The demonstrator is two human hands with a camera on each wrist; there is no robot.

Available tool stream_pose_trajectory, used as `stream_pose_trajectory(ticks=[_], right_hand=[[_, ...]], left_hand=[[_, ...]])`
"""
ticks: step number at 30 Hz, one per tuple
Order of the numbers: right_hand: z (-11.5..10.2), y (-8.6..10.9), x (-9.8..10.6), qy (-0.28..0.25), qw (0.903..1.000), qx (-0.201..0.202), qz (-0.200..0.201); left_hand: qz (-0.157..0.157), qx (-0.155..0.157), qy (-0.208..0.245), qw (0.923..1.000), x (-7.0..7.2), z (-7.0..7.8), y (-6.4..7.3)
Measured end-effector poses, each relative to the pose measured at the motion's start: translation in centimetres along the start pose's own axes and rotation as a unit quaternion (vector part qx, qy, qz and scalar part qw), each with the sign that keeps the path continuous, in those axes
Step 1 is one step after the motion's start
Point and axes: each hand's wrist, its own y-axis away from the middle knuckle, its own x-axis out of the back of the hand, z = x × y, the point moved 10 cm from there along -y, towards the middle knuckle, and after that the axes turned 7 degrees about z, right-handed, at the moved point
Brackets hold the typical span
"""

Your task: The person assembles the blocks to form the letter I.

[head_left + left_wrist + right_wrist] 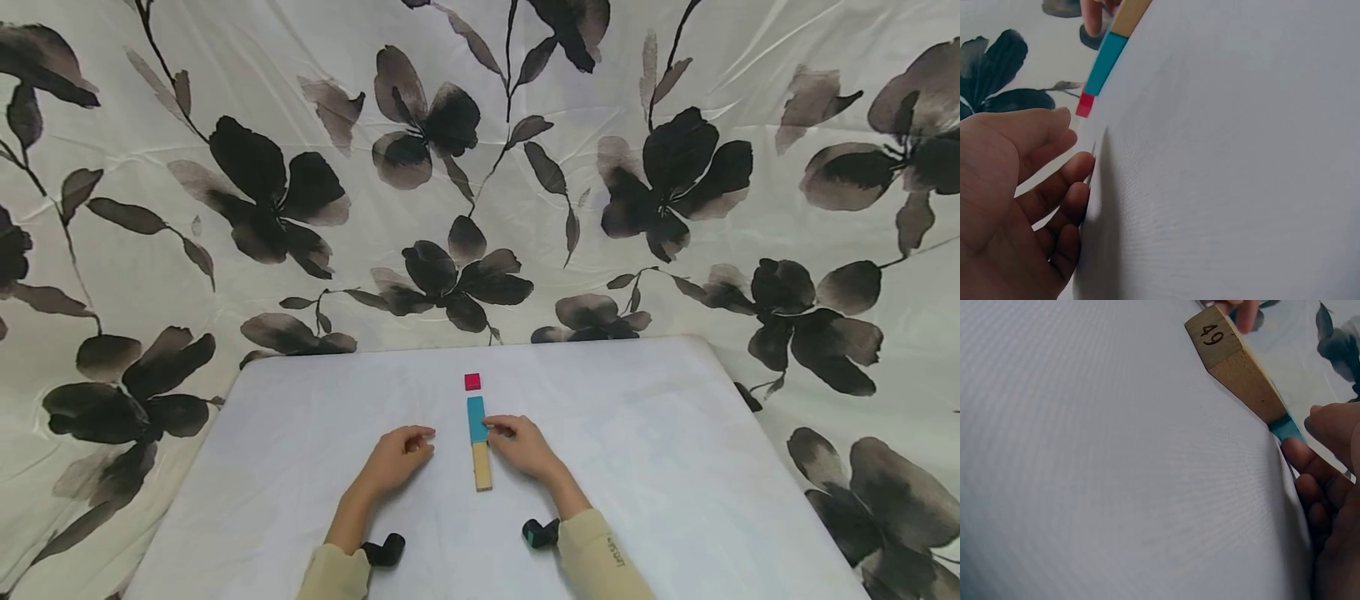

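Observation:
A small red block [472, 382], a longer blue block [476, 418] and a plain wooden block [482, 467] lie in a line on the white table. A narrow gap parts red from blue; blue and wood meet end to end. The right wrist view shows a number, seemingly 49, on the wooden block's near end [1212, 336]. My right hand [522, 446] has loosely bent fingers at the blue block's right side, fingertips at or touching its edge. Left of the row, my left hand [400, 458] rests near the tabletop, relaxed, holding nothing.
The white-covered table [675, 467] has its far edge just beyond the red block. Behind it hangs a pale cloth [555, 233] with dark flowers. Black devices [385, 550] sit at both wrists, by the beige sleeves [600, 554].

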Motion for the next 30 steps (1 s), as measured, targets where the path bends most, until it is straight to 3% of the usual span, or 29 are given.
stream_pose_trajectory(ticks=[12, 16, 21, 25, 30], right_hand=[[1.0, 0.5, -0.3, -0.01, 0.9996, -0.019, 0.017], [0.6, 0.1, -0.2, -0.03, 0.9989, -0.027, 0.022], [-0.6, -0.2, 0.2, -0.026, 0.9991, -0.027, 0.019], [-1.6, -0.1, 1.4, 0.005, 0.9996, -0.01, 0.026], [-2.5, -0.5, 4.7, 0.037, 0.9981, 0.015, 0.048]], left_hand=[[0.026, -0.015, -0.023, 0.9993, -0.1, 0.9, 2.5], [0.043, -0.028, -0.038, 0.9979, 0.2, 1.6, 2.8], [0.048, -0.016, -0.065, 0.9966, 0.5, 1.5, 3.1], [0.049, -0.016, -0.084, 0.9952, 1.0, 1.4, 3.5], [0.054, -0.023, -0.086, 0.9946, 2.0, 1.4, 3.6]])
